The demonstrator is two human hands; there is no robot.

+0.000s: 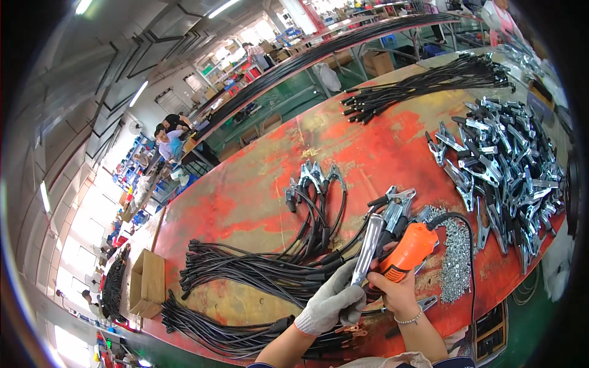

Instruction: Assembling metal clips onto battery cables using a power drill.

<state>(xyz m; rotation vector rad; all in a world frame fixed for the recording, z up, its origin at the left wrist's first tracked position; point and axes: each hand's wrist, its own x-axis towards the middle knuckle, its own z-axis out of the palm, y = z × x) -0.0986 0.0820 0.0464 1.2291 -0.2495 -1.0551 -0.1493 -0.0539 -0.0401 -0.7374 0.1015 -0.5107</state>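
Observation:
My left hand [334, 302], in a pale knitted glove, is closed around the lower end of a long shiny metal bar [368, 248] that looks like a wrench handle. Bare and wearing a bracelet, my right hand [397, 293] grips an orange power tool [408, 253] with a black cord [471, 245]. Just beyond both hands, silver battery clamps [396, 208] with black handles lie partly hidden by the tools. Beside my left hand, a bundle of black cables [245, 270] stretches leftward. Several cable ends carry metal clamps [313, 175].
Loose nuts or small fasteners [455, 260] are heaped right of the power tool. Farther right is a large pile of clamps [503, 165]. Another black cable bundle [423, 86] lies at the far side of the red worktable [239, 178]. A cardboard box [147, 283] sits at the left edge.

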